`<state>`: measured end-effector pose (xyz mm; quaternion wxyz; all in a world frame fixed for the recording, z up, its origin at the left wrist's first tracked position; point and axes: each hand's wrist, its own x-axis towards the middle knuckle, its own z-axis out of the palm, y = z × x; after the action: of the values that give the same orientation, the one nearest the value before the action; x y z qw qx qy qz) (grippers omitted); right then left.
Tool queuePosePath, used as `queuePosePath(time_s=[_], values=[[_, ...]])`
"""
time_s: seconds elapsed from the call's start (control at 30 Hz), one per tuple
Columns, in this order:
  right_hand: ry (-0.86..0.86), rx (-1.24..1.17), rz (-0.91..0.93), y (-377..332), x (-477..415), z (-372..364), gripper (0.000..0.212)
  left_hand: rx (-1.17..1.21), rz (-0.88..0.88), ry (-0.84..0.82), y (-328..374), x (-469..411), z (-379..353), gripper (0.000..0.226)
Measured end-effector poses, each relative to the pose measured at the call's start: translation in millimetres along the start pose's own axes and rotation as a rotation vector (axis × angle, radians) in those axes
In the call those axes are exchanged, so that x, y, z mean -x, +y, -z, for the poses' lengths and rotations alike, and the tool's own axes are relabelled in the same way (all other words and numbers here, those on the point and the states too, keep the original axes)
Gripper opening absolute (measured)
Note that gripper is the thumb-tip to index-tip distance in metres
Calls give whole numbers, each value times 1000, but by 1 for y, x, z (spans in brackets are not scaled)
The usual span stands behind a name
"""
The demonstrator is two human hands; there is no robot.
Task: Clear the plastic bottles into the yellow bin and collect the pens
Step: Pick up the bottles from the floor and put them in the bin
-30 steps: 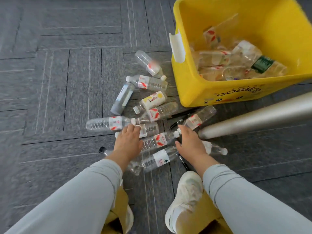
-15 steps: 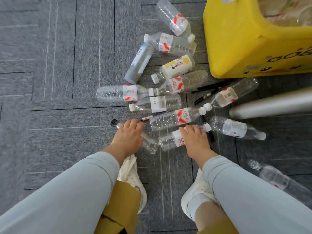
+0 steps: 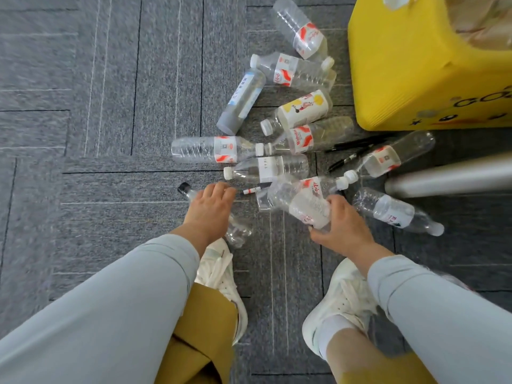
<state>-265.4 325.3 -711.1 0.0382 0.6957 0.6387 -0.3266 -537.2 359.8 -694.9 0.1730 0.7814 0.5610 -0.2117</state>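
Right hand (image 3: 342, 227) grip around clear bottle (image 3: 303, 202); left hand (image 3: 207, 209) clasping black-capped bottle (image 3: 191, 191)

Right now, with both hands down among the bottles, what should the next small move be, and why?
Probably lift the right hand toward the yellow bin: it already grips a clear bottle, while the left hand only covers a black-capped bottle on the carpet.

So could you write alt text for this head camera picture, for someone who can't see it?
Seen from above, a crouching person's right hand grips a clear plastic bottle while the left hand closes on a black-capped bottle on grey carpet. About ten more bottles and black pens lie scattered beside a yellow bin.
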Motion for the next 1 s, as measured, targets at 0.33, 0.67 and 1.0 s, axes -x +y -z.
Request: queuePosePath(time_s=[0.33, 0.67, 1.0], values=[[69, -292, -38, -46, -22, -10, 64, -242, -90, -309, -20, -14, -30, 80], [123, -385, -57, -56, -33, -7, 69, -314, -190, -299, -27, -33, -43, 72], [275, -477, -141, -53, -23, 91, 66, 250, -97, -53, -8, -25, 89, 82]])
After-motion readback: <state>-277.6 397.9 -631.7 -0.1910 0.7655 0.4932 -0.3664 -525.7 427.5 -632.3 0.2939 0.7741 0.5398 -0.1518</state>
